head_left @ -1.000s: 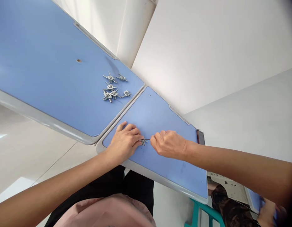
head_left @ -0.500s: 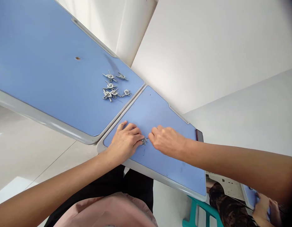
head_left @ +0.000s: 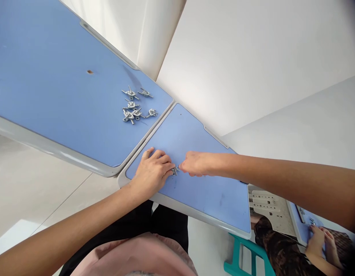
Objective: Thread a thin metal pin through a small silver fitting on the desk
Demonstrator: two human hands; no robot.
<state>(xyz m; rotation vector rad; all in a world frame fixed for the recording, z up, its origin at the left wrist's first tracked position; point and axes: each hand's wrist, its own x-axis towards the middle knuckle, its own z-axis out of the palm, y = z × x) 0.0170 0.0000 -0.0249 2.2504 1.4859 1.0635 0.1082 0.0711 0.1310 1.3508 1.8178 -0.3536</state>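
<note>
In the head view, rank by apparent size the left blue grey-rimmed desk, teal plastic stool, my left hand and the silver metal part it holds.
1. Left blue desk
2. Left hand and teal stool: too alike to rank; the stool is cropped
3. Silver metal part

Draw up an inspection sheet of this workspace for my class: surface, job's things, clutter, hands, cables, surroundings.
Surface: two blue desktops, left and right, pale-rimmed, side by side; a brown mark on the left one.
Job's things: one small metal part on the right desktop; six similar parts on the left one, some touching.
Clutter: a dark object, mostly hidden by the right forearm.
Hands: left hand pinches the metal part; right hand is curled beside it, its grip hidden.
Cables: nothing seen for certain.
Surroundings: pale wall, white column, teal stool, another person's hands.
</note>
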